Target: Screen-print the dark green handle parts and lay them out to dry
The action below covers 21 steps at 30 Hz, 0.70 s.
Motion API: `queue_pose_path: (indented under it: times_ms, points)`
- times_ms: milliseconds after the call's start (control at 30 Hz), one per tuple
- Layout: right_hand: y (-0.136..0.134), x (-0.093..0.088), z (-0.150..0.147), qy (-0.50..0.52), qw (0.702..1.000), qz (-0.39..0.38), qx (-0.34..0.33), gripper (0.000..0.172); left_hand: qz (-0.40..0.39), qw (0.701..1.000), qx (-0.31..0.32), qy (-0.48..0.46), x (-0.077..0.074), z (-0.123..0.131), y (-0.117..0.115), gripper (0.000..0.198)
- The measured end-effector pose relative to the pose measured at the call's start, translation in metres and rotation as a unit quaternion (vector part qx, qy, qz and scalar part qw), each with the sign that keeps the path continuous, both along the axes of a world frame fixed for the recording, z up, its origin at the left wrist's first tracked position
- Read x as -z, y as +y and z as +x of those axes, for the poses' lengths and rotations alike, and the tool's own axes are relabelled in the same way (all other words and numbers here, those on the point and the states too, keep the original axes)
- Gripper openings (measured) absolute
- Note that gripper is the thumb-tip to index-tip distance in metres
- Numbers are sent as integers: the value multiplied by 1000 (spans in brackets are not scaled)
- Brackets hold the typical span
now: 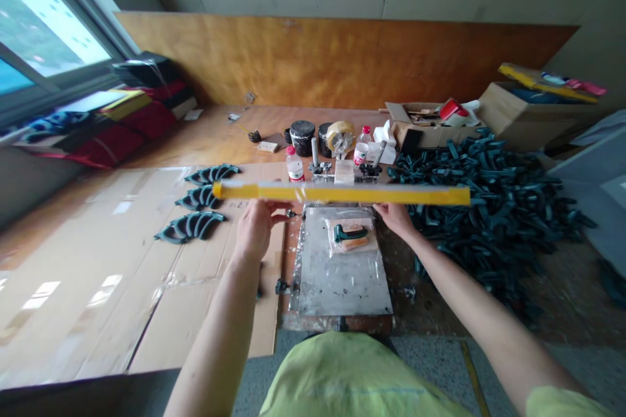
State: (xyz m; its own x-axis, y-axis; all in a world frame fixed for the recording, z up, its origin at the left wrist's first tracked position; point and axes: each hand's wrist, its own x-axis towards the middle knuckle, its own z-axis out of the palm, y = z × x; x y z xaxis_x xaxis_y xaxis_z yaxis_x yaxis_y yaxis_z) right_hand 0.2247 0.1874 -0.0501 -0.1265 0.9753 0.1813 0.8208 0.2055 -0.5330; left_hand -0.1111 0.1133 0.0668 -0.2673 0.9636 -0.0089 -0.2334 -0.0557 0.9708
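Note:
A long yellow bar (337, 194), seemingly the near edge of a screen-printing frame seen edge-on, is raised level above a grey metal base plate (342, 287). My left hand (255, 225) is closed at its underside, left of centre, with the thumb pointing inward. Toward the right, my right hand (395, 216) meets the same lower edge, its fingers partly hidden behind it. On the plate, a dark green curved plastic handle (351, 233) lies in a light-brown holder (353, 245) with clear film around it. Metal clamps (370, 169) stand behind the bar.
Rows of green handles (190, 227) lie on cardboard (210, 300) at left. A large heap of dark green parts (489, 221) covers the right side. Bottles (294, 163), black tubs (302, 137), a tape roll (341, 137) and cardboard boxes (518, 114) stand at the back.

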Motion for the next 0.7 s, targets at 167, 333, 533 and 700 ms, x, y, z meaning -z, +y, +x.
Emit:
queue_pose_path:
  times_ms: [167,333,533,700]
  points:
    - [-44,30,-28,-49,989,-3,-142,26,17,999,-33,-39,-1,12,8,50]
    - [-83,9,-70,-65,988,46,-130,9,-255,954,148,-48,72,52,-55,57]
    - [-130,-11,-81,-84,950,39,-297,27,-310,947,55,-66,136,31,-112,48]
    - [-127,-25,49,-220,967,-103,72,33,-369,916,-116,106,174,-83,-158,45]
